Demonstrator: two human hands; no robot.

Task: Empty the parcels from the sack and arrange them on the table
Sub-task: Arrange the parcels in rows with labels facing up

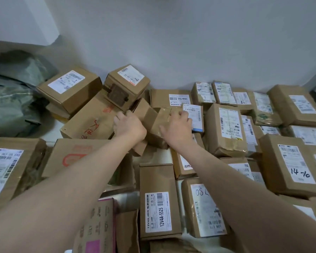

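- right hand (178, 129): thumb spread wide to the left, fingers bent over the far top edge of the taped parcel (163, 117); it grips the parcel from above.
- left hand (130, 126): knuckles up, fingers curled at the left side of the small tilted box (146, 112). The back of the hand hides the contact, so I cannot tell whether it actually holds it.
- taped parcel: mid-table, leaning against the tilted box, with a white label (194, 115) on its right end. It is brown card under glossy tape.
- handling, judged: likely light and stiff enough for one hand. The tape looks slick, so take it across the short sides at the card edges, not on the flat taped top. The corners look a little crushed, so squeeze gently.
- just left: a flat box (91, 121) with red writing, and two cartons (69, 88) stacked behind it.
- right side: laid-out parcels (226, 128) packed close, labels up, some touching.
- sack (13, 95): grey-green, slumped far left by the wall, well apart from both hands.
- table (52, 123): a white top showing only in gaps between boxes.
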